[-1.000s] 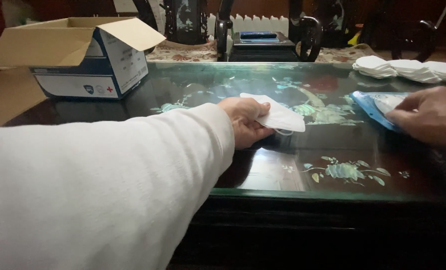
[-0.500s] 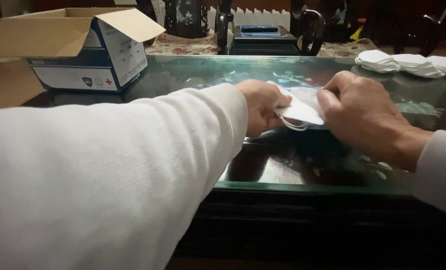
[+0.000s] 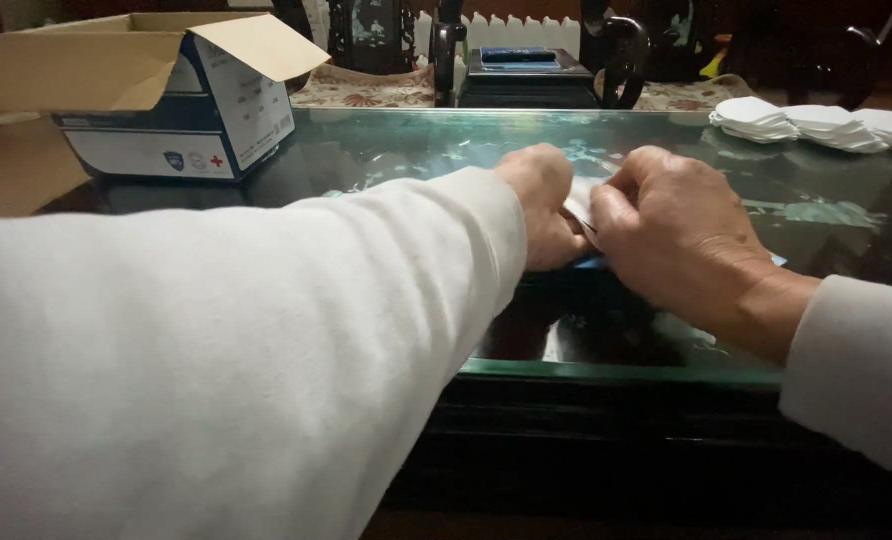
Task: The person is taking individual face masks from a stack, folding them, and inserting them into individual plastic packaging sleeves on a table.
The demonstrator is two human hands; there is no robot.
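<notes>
Fingers [image 3: 606, 215] of both hands were curled shut, pinching a white face mask [image 3: 578, 198] between them, low over the glass-topped table [image 3: 386, 150]. Left hand [image 3: 544, 205] and right hand [image 3: 681, 235] met knuckle to knuckle. An open cardboard box [image 3: 156, 95] stood far left. Stacks of white masks [image 3: 816, 122] lay far right. A blue wrapper [image 3: 591, 262] peeked out beneath the hands.

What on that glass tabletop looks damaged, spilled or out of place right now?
Nothing stands out. The left hand and right hand meet over a white folded mask on the glass-topped dark table. The open cardboard box and stacked white masks sit tidy.
</notes>
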